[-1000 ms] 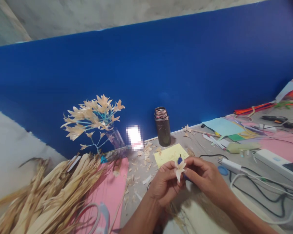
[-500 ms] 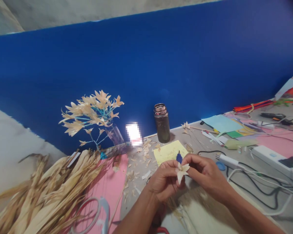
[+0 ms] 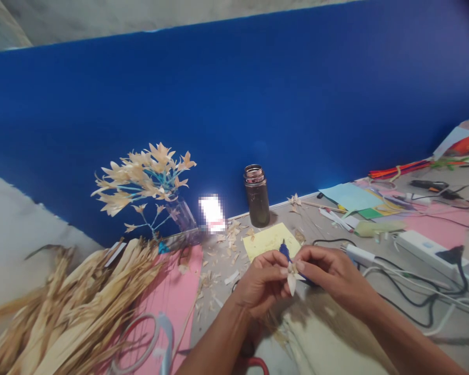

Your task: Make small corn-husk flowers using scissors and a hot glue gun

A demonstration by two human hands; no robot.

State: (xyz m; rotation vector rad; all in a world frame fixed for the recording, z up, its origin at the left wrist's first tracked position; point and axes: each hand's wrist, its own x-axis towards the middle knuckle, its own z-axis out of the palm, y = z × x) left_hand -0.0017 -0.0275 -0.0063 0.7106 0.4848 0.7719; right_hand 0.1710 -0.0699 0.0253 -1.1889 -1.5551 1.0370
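Left hand (image 3: 260, 284) and right hand (image 3: 332, 273), fingers nearly closed, are both pinching the flower (image 3: 292, 284), which is sitting right between them; I'm seeing a blue tip (image 3: 284, 250) poking up just beyond it.

From here I see a blue panel (image 3: 234, 114) behind a grey tabletop (image 3: 204, 329), with mottled grey wall (image 3: 101, 18), possibly concrete, above.

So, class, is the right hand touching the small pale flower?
Touching: the head view shows the right hand with its fingers against the flower.
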